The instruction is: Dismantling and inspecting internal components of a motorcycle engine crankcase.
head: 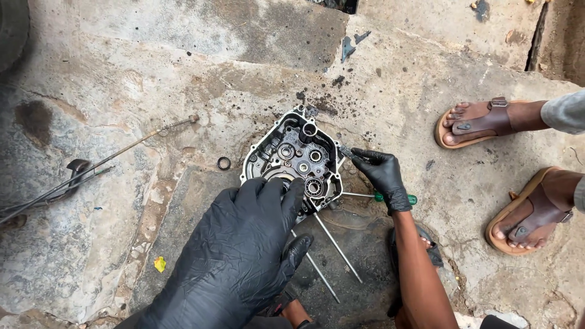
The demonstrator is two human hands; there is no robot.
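An oily aluminium engine case half (268,152) lies open side up on the concrete, showing bearings and holes. My left hand (244,250), in a black glove, rests flat on the case's near edge with its fingers spread, gripping nothing. My right hand (382,176), also in a black glove, pinches a small dark metal tool (347,152) whose tip meets the case's right rim. A green-handled screwdriver (399,198) lies on the ground just under that hand.
Two long metal rods (336,247) lie near the case. A black rubber ring (223,162) sits to its left, and a cable with a lever (79,167) lies further left. Another person's feet in brown sandals (481,122) stand at the right.
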